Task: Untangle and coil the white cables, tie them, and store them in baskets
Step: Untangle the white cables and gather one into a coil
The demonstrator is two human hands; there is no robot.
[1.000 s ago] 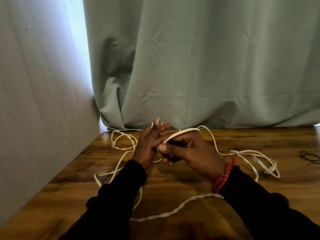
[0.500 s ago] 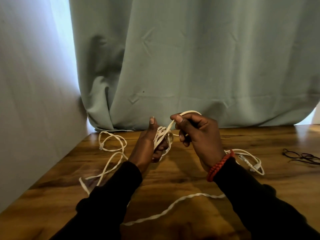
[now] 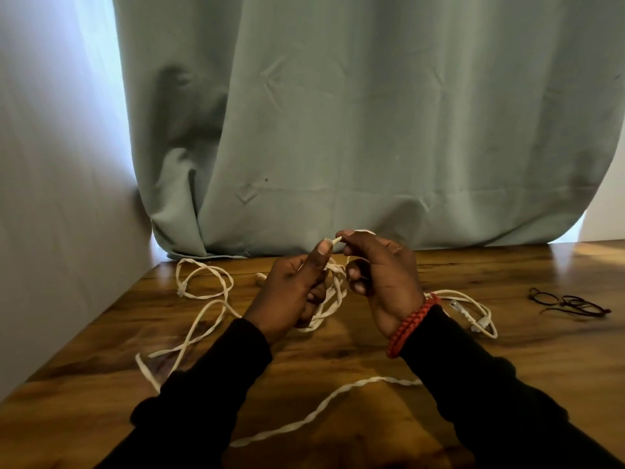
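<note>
A long flat white cable (image 3: 203,319) sprawls in loose loops over the wooden table (image 3: 524,360). My left hand (image 3: 291,292) grips a small bundle of wound cable turns, thumb raised. My right hand (image 3: 382,275) pinches a strand just above that bundle, close to the left thumb. More cable, with a clear plug (image 3: 456,304), lies behind my right wrist. A twisted stretch (image 3: 321,407) runs across the table near me. No basket is in view.
A green curtain (image 3: 338,130) hangs right behind the table's far edge, and a pale wall (image 3: 50,198) closes the left side. A pair of dark-framed glasses (image 3: 568,302) lies at the far right of the table.
My right hand has carried the strand over and down toward the left thumb, adding to the turns wound in my left hand. The loose loops on the table have shifted slightly.
</note>
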